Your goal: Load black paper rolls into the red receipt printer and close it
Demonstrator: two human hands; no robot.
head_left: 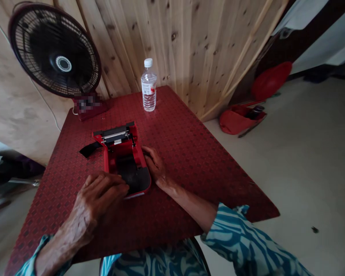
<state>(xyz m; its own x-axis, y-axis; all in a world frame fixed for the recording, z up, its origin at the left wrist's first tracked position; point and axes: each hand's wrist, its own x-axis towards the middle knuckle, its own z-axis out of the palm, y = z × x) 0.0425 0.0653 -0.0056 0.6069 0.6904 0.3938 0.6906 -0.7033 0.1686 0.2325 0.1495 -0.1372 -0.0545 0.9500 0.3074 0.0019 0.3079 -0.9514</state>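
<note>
A small red device (pixel 123 163) with a black inside and a metal bar at its far end lies open on the red patterned table (pixel 189 153). My left hand (pixel 96 201) rests on its near left corner, fingers curled against the black part. My right hand (pixel 155 165) lies against its right side, fingers bent along the red edge. A black strap (pixel 89 148) sticks out to the device's left.
A clear water bottle (pixel 148 86) with a white cap stands at the table's far edge. A black fan (pixel 56 50) stands at the far left corner. Wooden wall panels rise behind. A red bag (pixel 241 117) and a red basin (pixel 271 79) lie on the floor to the right.
</note>
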